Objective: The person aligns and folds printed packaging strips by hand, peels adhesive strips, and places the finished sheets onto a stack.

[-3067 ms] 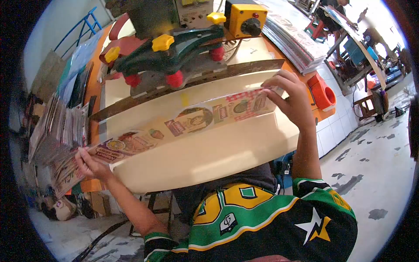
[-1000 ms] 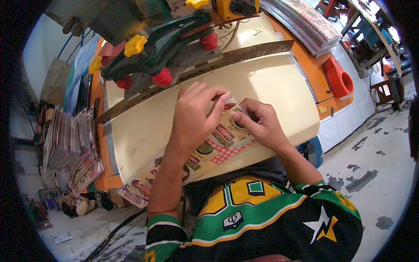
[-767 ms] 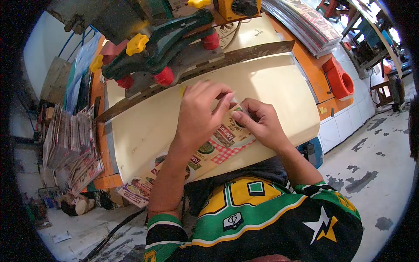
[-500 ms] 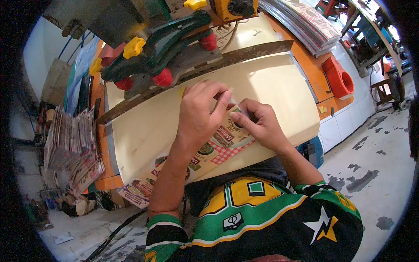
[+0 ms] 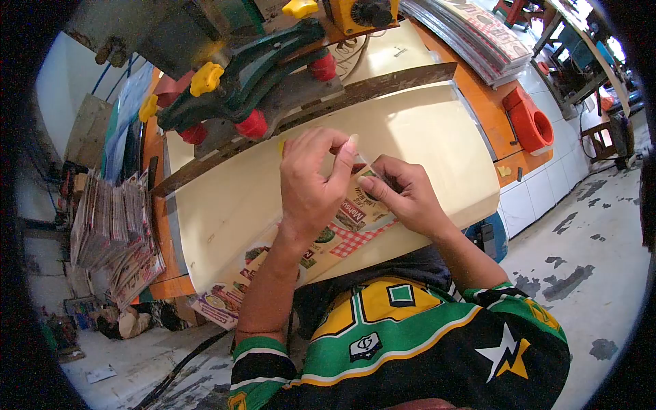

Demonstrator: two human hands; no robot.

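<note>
A long printed plastic strip [image 5: 355,210] with food pictures and a red checked pattern slants across the cream board [image 5: 430,130], its lower left end passing under my left forearm. My right hand [image 5: 406,195] pinches the strip's upper end between thumb and fingers. Just left of it, my left hand [image 5: 314,174] is closed, thumb tip against the index finger near the strip's corner; what lies in that pinch is too small to make out. Behind the hands stands a machine with dark green arms [image 5: 253,75], yellow knobs and red feet, above a long metal bar [image 5: 403,80].
Stacked printed sheets [image 5: 113,225] stand at the left. More flat sheets [image 5: 471,41] lie at the back right. A red tape dispenser [image 5: 526,123] sits on the orange table edge [image 5: 478,113]. A yellow control box [image 5: 365,15] is at the top.
From holding the strip stretched wide over the board, my hands have come together at its one end. In the last half second my left hand's fingertips have shifted slightly left, away from my right hand.
</note>
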